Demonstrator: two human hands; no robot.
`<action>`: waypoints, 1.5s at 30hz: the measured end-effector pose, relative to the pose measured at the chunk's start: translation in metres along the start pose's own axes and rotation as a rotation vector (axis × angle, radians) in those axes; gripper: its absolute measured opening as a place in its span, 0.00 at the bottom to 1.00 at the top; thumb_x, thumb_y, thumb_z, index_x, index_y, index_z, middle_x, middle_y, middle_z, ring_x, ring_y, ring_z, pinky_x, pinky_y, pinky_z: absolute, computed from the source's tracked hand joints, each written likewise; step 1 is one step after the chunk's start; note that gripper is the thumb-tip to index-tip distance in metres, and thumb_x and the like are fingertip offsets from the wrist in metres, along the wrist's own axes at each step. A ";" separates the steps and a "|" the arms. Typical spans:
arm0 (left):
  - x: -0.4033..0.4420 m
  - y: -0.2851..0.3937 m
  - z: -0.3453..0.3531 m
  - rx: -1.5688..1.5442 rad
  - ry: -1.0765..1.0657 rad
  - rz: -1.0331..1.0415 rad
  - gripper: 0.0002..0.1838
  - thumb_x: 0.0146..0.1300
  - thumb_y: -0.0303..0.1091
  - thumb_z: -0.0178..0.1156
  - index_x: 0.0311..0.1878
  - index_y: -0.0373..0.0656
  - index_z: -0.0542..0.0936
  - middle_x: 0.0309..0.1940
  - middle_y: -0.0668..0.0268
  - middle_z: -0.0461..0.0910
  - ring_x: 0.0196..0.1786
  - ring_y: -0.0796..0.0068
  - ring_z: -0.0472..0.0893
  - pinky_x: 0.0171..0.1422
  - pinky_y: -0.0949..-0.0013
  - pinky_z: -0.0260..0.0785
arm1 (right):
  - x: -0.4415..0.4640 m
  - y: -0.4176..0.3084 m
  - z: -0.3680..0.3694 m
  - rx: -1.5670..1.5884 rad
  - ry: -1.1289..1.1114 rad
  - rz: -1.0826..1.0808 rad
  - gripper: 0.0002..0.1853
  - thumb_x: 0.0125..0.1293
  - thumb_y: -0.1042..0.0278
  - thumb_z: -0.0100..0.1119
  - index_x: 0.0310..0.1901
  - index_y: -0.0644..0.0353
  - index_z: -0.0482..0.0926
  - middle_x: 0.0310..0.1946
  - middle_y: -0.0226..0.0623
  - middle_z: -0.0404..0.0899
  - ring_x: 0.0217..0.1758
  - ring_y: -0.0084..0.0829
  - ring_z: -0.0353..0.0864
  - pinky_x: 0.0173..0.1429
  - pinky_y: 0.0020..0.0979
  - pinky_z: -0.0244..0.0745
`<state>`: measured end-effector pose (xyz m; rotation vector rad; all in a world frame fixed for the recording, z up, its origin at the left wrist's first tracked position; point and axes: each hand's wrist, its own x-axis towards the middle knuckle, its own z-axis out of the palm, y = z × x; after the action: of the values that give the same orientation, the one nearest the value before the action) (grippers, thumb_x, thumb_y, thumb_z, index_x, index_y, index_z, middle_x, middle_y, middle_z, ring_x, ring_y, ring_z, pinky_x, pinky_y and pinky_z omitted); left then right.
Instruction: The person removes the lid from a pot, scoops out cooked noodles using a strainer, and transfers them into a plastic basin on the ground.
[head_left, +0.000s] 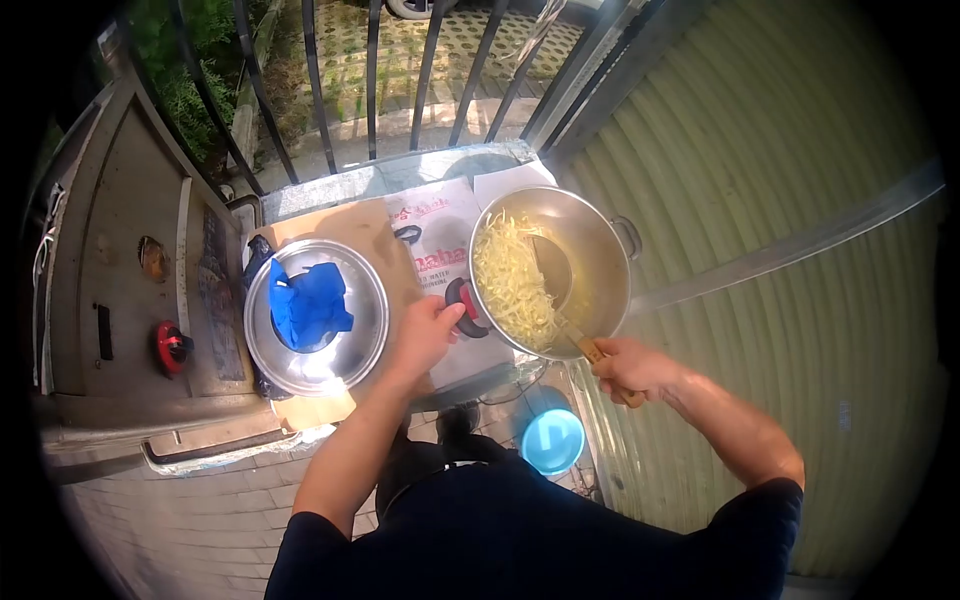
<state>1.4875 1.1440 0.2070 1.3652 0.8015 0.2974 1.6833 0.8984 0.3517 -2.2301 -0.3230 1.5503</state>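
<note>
A deep metal wok (605,285) holds a heap of pale yellow shreds (508,275), piled along its left side. I cannot tell what food the shreds are. My right hand (640,370) is closed around the wooden handle of a wok spatula (552,268), whose metal blade rests in the wok beside the heap. At the wok's left side, my left hand (428,335) grips the black and red wok handle (466,308); part of its fingers is hidden. Left of that hand lies a shiny round metal lid or basin (370,340) with a blue cloth (310,305) on it.
Cardboard (385,225) and a printed white sheet (440,225) cover the counter. Black railings (372,80) stand behind it. A metal cabinet (120,300) with a red and black knob (172,347) is at left, a ribbed wall (760,200) at right. Below stands a light blue bucket (553,442).
</note>
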 end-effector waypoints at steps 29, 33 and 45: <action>-0.004 0.011 0.007 0.063 0.008 -0.123 0.15 0.74 0.42 0.64 0.46 0.38 0.84 0.31 0.68 0.85 0.31 0.78 0.84 0.29 0.70 0.72 | 0.003 0.076 -0.024 0.980 -0.132 -0.073 0.27 0.76 0.70 0.55 0.74 0.65 0.65 0.27 0.38 0.74 0.17 0.26 0.69 0.17 0.25 0.62; -0.001 0.007 0.004 0.055 -0.002 -0.135 0.14 0.74 0.42 0.64 0.46 0.38 0.84 0.32 0.68 0.85 0.31 0.78 0.84 0.30 0.70 0.73 | -0.012 0.074 -0.033 1.034 -0.175 -0.085 0.29 0.76 0.71 0.55 0.76 0.65 0.64 0.27 0.38 0.72 0.17 0.27 0.68 0.17 0.26 0.62; 0.000 0.007 0.002 -0.006 -0.025 -0.138 0.12 0.75 0.40 0.63 0.45 0.40 0.84 0.31 0.68 0.84 0.31 0.78 0.83 0.30 0.72 0.69 | -0.061 0.056 -0.034 0.998 -0.035 -0.200 0.32 0.74 0.70 0.57 0.76 0.69 0.64 0.24 0.39 0.72 0.14 0.28 0.67 0.14 0.27 0.63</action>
<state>1.4905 1.1441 0.2139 1.2981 0.8689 0.1743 1.6912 0.8170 0.3886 -1.3406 0.1951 1.2330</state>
